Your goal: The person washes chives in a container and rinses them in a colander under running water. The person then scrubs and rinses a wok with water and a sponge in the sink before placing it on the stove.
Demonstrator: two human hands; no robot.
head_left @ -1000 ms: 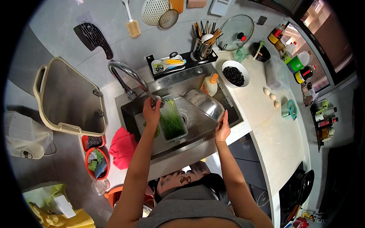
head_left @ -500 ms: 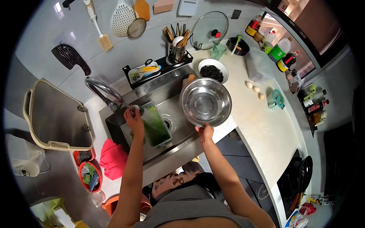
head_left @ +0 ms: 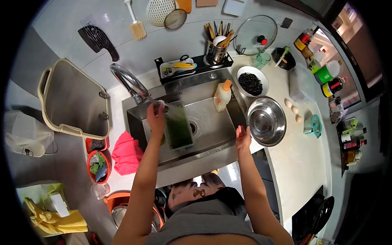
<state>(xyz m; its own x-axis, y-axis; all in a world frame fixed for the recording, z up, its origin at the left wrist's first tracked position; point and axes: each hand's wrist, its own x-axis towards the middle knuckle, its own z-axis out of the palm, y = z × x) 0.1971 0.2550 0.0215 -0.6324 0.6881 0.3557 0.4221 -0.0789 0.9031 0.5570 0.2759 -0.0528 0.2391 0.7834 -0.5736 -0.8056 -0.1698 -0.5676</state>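
Note:
My left hand point(head_left: 154, 119) is at the end of the chrome faucet point(head_left: 130, 83), its fingers closed around the spray head. Below it, in the sink point(head_left: 214, 132), a clear plastic container point(head_left: 192, 143) holds long green vegetables point(head_left: 177, 124), apparently chives, in water. Water seems to run from the spray head into it. My right hand point(head_left: 243, 139) is over the sink's right edge, fingers extended and holding nothing. Just right of it, a shiny steel bowl point(head_left: 267, 121) rests on the counter; whether the fingertips touch its rim I cannot tell.
A pump bottle point(head_left: 222, 96) stands in the sink's far right corner. Behind the steel bowl is a white bowl point(head_left: 264, 87) of dark strips. Several eggs point(head_left: 295, 110) and a teal-lidded cup point(head_left: 313, 125) sit farther right. A pink cloth point(head_left: 126, 153) lies left of the sink.
My right hand has set the steel bowl down on the counter and let go of it. The bottle in the sink is now uncovered. My left hand stays at the faucet.

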